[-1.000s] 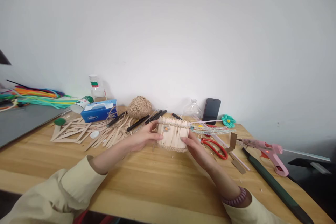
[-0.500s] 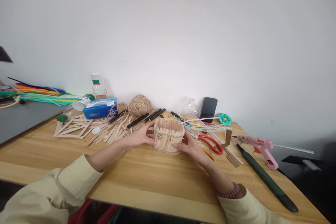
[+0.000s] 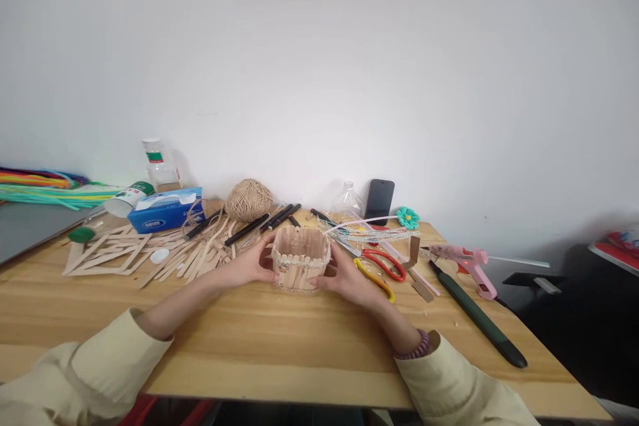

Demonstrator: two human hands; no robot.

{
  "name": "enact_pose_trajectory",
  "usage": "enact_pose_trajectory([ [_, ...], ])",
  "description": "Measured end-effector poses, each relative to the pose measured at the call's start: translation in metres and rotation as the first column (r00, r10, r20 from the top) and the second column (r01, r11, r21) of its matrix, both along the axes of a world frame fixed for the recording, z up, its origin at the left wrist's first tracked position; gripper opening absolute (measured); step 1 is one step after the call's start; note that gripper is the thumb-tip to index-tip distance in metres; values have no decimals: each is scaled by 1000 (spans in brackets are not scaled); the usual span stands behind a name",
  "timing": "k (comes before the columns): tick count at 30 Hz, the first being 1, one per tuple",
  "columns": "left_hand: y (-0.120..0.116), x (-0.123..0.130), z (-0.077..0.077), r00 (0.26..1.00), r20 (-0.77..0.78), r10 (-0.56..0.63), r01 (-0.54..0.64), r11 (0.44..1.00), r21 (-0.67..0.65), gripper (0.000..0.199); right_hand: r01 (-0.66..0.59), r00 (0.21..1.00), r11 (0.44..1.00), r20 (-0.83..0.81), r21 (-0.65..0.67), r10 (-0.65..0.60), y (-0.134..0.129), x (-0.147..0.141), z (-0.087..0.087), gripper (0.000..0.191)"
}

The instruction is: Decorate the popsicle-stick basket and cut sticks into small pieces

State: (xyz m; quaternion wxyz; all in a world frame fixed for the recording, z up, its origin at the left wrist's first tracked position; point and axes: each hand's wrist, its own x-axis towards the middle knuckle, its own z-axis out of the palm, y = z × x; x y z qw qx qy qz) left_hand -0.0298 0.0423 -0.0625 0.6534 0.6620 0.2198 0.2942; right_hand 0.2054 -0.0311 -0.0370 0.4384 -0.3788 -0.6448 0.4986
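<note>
A small basket of upright wooden craft sticks (image 3: 300, 263), with a pale beaded trim round it, is near the middle of the table. My left hand (image 3: 254, 262) grips its left side, thumb on the front wall. On the right side my right hand (image 3: 348, 274) holds it the same way, with the thumb low on the front. The basket's open top tilts towards me and its inside shows. Whether its base touches the table is hard to tell.
Loose sticks (image 3: 200, 256), a twine ball (image 3: 249, 200) and a blue tissue box (image 3: 167, 210) lie to the left. Rightward are red-handled scissors (image 3: 384, 263), a phone (image 3: 380, 202), a pink glue gun (image 3: 472, 265) and a long dark green tool (image 3: 479, 315).
The whole view has swung to the right, so the table's objects appear further left. The basket's top is tipped more towards me, and both hands keep their hold.
</note>
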Motion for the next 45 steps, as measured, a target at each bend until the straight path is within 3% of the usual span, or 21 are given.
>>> enact_pose_trajectory([
  [13,-4,0,7,997,-70,-42,52,988,148,108,-24,998,999,62,21,23,3,1,-3,82],
  [20,-10,2,13,988,-151,30,8,968,249,117,-16,998,999,66,34,14,3,0,-3,84],
  [26,-12,1,15,989,-148,26,-1,986,165,109,-11,999,1000,32,4,11,-1,1,0,74],
  [35,-18,1,28,992,-125,34,-32,999,21,91,15,996,1000,88,-2,-14,-2,0,6,62],
  [41,-29,-5,46,984,-74,159,-164,984,-73,66,227,964,974,137,25,-229,5,14,2,51],
  [45,-22,-15,57,961,-33,274,-276,953,-125,51,343,925,935,139,88,-353,13,29,7,41],
])
